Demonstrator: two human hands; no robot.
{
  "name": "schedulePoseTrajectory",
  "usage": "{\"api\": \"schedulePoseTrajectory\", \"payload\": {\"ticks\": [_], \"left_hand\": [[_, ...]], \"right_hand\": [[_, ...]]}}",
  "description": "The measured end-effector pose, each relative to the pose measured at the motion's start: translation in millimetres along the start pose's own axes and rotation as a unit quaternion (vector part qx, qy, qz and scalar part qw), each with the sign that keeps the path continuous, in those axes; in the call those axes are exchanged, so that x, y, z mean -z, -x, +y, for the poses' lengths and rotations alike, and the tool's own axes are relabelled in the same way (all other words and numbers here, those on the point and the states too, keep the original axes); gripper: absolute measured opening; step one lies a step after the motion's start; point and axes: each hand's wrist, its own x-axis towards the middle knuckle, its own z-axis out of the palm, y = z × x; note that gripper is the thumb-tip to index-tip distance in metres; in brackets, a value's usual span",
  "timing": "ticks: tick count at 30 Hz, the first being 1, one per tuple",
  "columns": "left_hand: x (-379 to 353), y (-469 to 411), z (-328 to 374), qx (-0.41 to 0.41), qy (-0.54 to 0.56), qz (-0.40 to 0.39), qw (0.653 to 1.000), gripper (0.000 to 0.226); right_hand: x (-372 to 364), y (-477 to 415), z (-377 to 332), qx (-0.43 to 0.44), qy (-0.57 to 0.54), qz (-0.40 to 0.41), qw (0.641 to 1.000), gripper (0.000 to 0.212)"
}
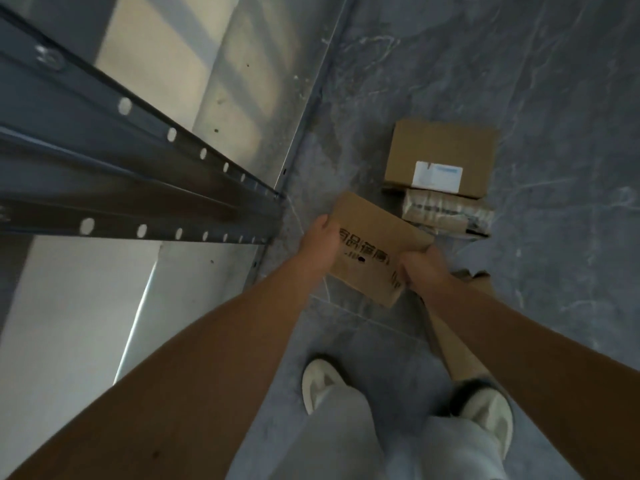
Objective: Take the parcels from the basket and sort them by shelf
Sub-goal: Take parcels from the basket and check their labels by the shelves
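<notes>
A flat brown cardboard parcel (372, 237) with black printed characters hangs in front of me above the floor. My left hand (320, 245) grips its left edge and my right hand (420, 266) grips its lower right corner. To the left stands a metal shelf unit (138, 174) with dark perforated beams and pale shelf boards. On the floor beyond lie a brown box with a white label (440, 157) and, partly under it, a taped parcel (446, 213). No basket is in view.
Another brown cardboard piece (453, 341) lies on the grey marbled floor (519, 81) under my right forearm. My two feet in pale shoes (320, 382) stand at the bottom of the view, close to the shelf's corner post.
</notes>
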Motion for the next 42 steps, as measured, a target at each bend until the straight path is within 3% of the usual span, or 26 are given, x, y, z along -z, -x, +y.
{"api": "schedulePoseTrajectory", "payload": {"ticks": [1,5,9,14,18,23,25,28,31,35,38,42], "left_hand": [[1.8,9.6,4.1,0.000,0.011,-0.003,1.000,0.033],[25.9,68.2,38.0,-0.013,0.054,0.000,0.998,0.031],[67.0,142.6,99.1,-0.053,0.082,0.033,0.995,0.033],[129.8,260.2,191.4,-0.130,0.123,0.073,0.981,0.027],[177.9,367.6,257.6,-0.176,0.152,0.126,0.964,0.028],[229.8,510.3,314.3,-0.218,0.197,0.206,0.933,0.030],[248.7,562.7,323.1,-0.231,0.213,0.225,0.922,0.035],[272.1,629.6,320.4,-0.268,0.260,0.244,0.895,0.033],[281.0,689.0,292.6,-0.282,0.329,0.311,0.846,0.026],[296.2,751.7,241.2,-0.271,0.385,0.381,0.796,0.021],[318.2,796.4,198.8,-0.254,0.423,0.418,0.763,0.023],[331.0,850.1,131.7,-0.251,0.409,0.499,0.722,0.021]], "right_hand": [[3.9,10.9,-3.4,0.007,-0.014,0.001,1.000,0.025],[29.4,76.9,-32.6,0.033,-0.042,0.011,0.999,0.062],[65.4,160.1,-89.9,0.084,-0.043,0.014,0.995,0.056],[121.9,293.2,-177.1,0.180,-0.038,0.021,0.983,0.032],[167.5,414.4,-231.1,0.253,-0.029,0.024,0.967,0.046],[232.9,560.2,-277.6,0.404,0.019,-0.023,0.914,0.016],[254.6,614.0,-290.6,0.441,0.045,-0.033,0.896,0.036],[274.4,675.3,-298.7,0.471,0.033,-0.068,0.879,0.051],[266.7,720.1,-284.8,0.484,0.036,-0.111,0.867,0.031],[227.7,766.7,-267.4,0.478,0.125,-0.190,0.848,0.028],[192.0,802.7,-260.4,0.497,0.141,-0.252,0.818,0.021],[145.0,841.9,-236.7,0.513,0.202,-0.350,0.757,0.041]]}}
